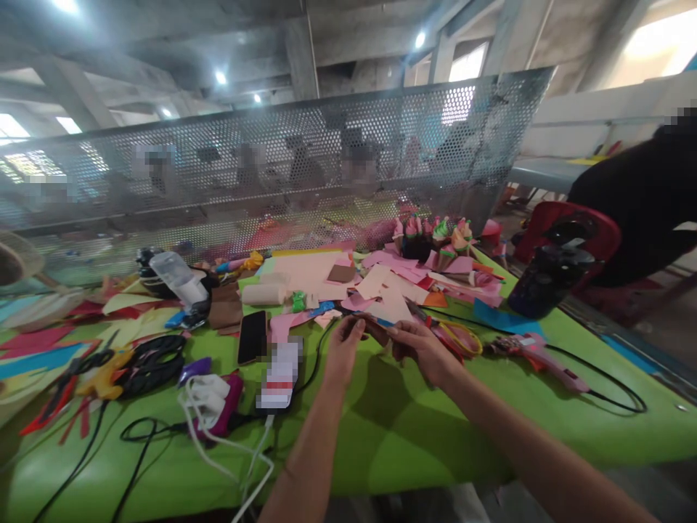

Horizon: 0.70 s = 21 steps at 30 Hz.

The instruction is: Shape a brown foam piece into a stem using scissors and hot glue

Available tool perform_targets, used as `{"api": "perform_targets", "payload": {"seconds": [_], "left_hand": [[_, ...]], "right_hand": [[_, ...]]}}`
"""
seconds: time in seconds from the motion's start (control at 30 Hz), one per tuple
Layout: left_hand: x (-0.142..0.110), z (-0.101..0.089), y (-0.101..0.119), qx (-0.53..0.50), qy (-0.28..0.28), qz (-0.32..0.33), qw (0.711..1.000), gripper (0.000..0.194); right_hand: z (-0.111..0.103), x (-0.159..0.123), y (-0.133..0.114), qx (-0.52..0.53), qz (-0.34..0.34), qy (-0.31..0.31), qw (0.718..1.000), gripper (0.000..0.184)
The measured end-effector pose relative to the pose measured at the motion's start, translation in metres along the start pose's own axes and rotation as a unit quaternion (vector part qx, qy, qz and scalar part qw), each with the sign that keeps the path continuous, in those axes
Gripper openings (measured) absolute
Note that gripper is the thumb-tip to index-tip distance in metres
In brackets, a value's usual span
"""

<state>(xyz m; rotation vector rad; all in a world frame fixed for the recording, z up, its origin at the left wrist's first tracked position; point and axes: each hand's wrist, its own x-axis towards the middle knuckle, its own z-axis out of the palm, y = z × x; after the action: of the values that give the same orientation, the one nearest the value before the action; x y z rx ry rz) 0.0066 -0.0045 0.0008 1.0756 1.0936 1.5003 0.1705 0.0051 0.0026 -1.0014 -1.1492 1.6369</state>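
Piece [375, 326], brownish, was pinched by our L hand [345, 338] & R hand [422, 347], both nearly closed, abv green counter [549, 428].

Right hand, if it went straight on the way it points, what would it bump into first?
The left hand, most likely: the right hand points toward it across the brown piece between them, though depth is unclear.
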Motion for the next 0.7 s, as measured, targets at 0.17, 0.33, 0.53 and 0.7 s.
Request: {"api": "perform_targets", "payload": {"seconds": [0.17, 0.33, 0.53, 0.7], "left_hand": [[0.001, 0.000, -0.005, -0.006, 0.013, -0.009, 1.000, 0.040], [0.000, 0.001, -0.005, 0.008, -0.007, -0.013, 1.000, 0.039], [0.002, 0.004, -0.012, 0.009, -0.026, -0.033, 0.999, 0.039], [0.002, 0.004, -0.009, 0.021, -0.026, -0.043, 0.998, 0.036]], "right_hand": [[-0.001, -0.002, -0.002, -0.047, -0.072, 0.038, 0.996, 0.050], [-0.005, 0.003, 0.001, -0.104, -0.097, 0.028, 0.990, 0.043], [-0.007, 0.008, 0.007, -0.125, -0.072, 0.022, 0.989, 0.030], [-0.008, 0.009, 0.009, -0.125, -0.071, 0.031, 0.989, 0.028]]}}
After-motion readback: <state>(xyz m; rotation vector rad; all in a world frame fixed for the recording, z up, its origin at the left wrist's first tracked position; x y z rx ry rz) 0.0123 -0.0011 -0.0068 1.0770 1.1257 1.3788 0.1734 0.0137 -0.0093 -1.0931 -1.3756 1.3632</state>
